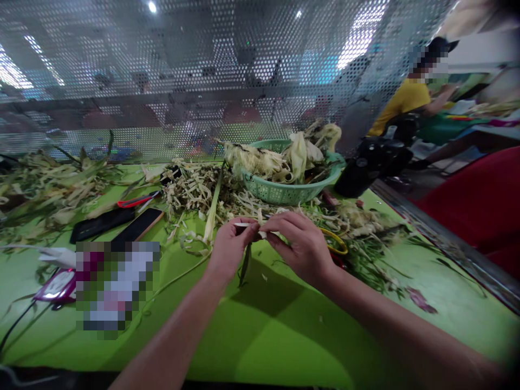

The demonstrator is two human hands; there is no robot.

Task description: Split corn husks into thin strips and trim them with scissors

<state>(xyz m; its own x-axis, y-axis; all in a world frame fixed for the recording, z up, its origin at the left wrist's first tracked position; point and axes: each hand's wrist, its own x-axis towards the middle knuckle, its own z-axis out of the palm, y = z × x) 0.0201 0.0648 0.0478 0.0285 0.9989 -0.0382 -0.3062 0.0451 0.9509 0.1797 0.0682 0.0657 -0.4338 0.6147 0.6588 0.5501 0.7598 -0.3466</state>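
Pale leaf strip pinched by left hand and right hand, both grasping it; an uneven pull may tear it.

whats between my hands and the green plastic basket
In the head view, a loose heap of pale shredded leaf strips lies between the left hand, the right hand and the mint-green plastic mesh basket, covering the green table there.
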